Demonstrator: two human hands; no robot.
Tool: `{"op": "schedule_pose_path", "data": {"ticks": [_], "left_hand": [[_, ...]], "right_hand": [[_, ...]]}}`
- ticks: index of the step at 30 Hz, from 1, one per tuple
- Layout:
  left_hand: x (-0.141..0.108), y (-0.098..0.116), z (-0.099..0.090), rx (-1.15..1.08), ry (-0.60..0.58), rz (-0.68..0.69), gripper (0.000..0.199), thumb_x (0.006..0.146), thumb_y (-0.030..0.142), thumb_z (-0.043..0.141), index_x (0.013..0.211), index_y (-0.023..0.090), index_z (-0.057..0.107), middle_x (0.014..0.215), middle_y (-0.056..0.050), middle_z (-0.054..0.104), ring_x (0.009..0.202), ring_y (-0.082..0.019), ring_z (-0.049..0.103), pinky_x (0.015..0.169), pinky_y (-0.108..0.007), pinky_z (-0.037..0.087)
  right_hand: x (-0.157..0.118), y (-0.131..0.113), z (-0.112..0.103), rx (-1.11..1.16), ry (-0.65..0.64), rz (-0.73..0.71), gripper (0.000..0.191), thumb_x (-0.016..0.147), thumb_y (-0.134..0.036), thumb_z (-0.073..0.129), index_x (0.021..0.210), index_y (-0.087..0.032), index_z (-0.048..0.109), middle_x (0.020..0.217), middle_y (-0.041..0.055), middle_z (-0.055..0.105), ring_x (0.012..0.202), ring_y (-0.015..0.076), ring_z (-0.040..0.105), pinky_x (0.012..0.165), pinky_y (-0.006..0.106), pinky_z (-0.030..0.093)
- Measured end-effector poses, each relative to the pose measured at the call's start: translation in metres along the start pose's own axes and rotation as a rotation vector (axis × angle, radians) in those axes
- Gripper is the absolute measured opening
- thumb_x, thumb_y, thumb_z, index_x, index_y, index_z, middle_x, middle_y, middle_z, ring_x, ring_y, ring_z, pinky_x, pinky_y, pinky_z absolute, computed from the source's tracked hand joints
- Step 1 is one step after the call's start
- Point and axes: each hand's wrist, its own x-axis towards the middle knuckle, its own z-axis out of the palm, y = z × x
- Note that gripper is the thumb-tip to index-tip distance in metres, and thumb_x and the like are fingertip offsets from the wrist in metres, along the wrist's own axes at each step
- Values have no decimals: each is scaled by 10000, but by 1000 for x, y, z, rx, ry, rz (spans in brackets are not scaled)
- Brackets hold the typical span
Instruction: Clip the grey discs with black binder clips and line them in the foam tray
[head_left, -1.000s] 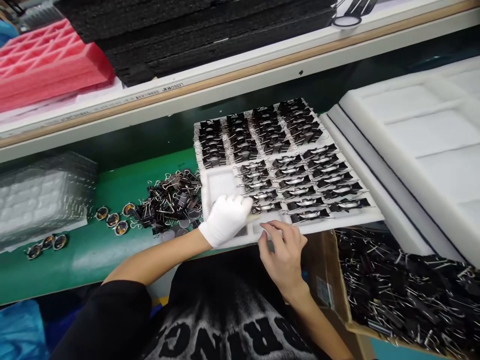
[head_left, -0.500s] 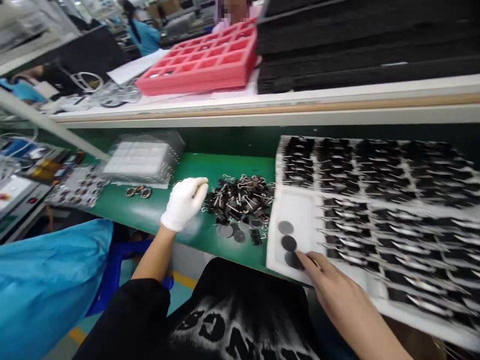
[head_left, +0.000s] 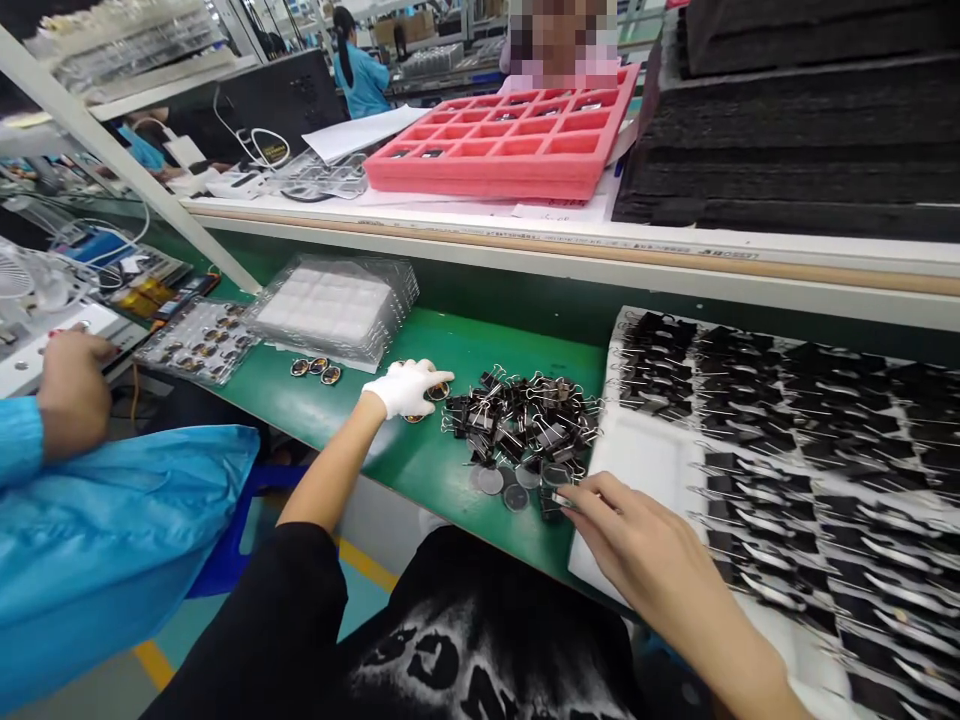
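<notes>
My left hand (head_left: 405, 388), in a white glove, lies palm down over several round black parts with gold-coloured rims (head_left: 438, 391) on the green bench. Its fingers are stretched out and partly cover them. My bare right hand (head_left: 637, 530) is at the front right edge of a heap of black binder clips (head_left: 525, 425). Thumb and fingertips close on one binder clip (head_left: 551, 503) there, partly hidden by them. Several grey discs (head_left: 515, 497) lie along the heap's near edge. To the right, a white foam tray (head_left: 649, 460) carries rows of clips clamped on dark pieces.
More gold-rimmed parts (head_left: 319, 369) lie left on the green bench (head_left: 352, 440), before a stack of clear plastic trays (head_left: 330, 310). A shelf edge (head_left: 480, 235) runs above, bearing a pink compartment tray (head_left: 487, 175) and black foam (head_left: 787, 140). A co-worker's blue sleeve (head_left: 112, 530) is at left.
My right hand has left the discs in the foam tray and reached the clip heap's edge. My left hand has opened from a curled shape over the round parts. The view has shifted.
</notes>
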Motion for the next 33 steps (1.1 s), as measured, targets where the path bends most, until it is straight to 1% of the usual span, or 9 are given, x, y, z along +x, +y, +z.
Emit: {"op": "schedule_pose_path", "data": {"ticks": [7,11,17,20,23,25,28,30,33], "left_hand": [[9,-9,-2,20,31,34,513,873,406,606,1352,227,631,1170,-121,666,991,-290,693,854,-371,517],[-9,-3,-12,-31,192,45,533,898,345,578,1413,212,570,1253,-131,624,942,-254,694,840,-366,545],[-36,59,-44,-108,373,337,562,888,246,593,1444,243,509,1259,-106,618,997,-229,688,859,-340,555],[-37,95,-52,-121,413,452,593,886,257,612,1457,209,461,1243,-122,645,1042,-264,685,852,-358,551],[-32,122,-56,-163,483,543,589,895,248,613,1451,167,437,1207,-128,669,1086,-279,674,907,-378,534],[-26,132,-59,-148,493,586,564,903,207,595,1443,163,439,1208,-131,677,1089,-284,674,932,-394,516],[-20,136,-66,-87,416,670,468,931,186,573,1390,181,482,1173,-123,693,1051,-285,679,906,-398,502],[-17,130,-69,-55,402,677,524,936,259,622,1424,175,451,1229,-146,672,1106,-307,659,911,-403,490],[-13,114,-68,18,448,533,692,941,351,656,1530,163,346,1373,-192,596,1196,-332,614,940,-418,459]], "right_hand": [[3,2,8,226,8,112,222,1051,-316,513,1136,-272,714,953,65,682,774,203,680,675,319,560],[9,5,14,477,103,276,192,1026,-343,579,1139,-260,711,1035,77,683,794,191,670,703,329,587],[49,-9,15,1039,169,505,278,906,-433,748,1088,-226,716,920,58,721,818,203,713,727,338,617],[65,-13,14,1020,206,550,283,850,-422,794,1023,-215,707,844,37,700,771,189,676,679,323,581],[69,-9,17,897,276,549,230,835,-405,797,903,-216,684,940,47,675,835,180,646,727,317,567],[65,-3,19,986,269,576,271,829,-420,803,884,-219,629,961,38,663,859,174,663,733,303,571],[56,8,18,1200,236,680,407,770,-419,866,898,-235,526,864,-5,683,752,145,690,678,268,570],[49,17,14,1297,286,753,510,687,-367,934,972,-244,529,869,-18,715,703,132,695,677,266,583],[38,32,4,1463,326,846,630,637,-309,962,1162,-257,617,947,-6,748,739,137,710,757,309,628]]}}
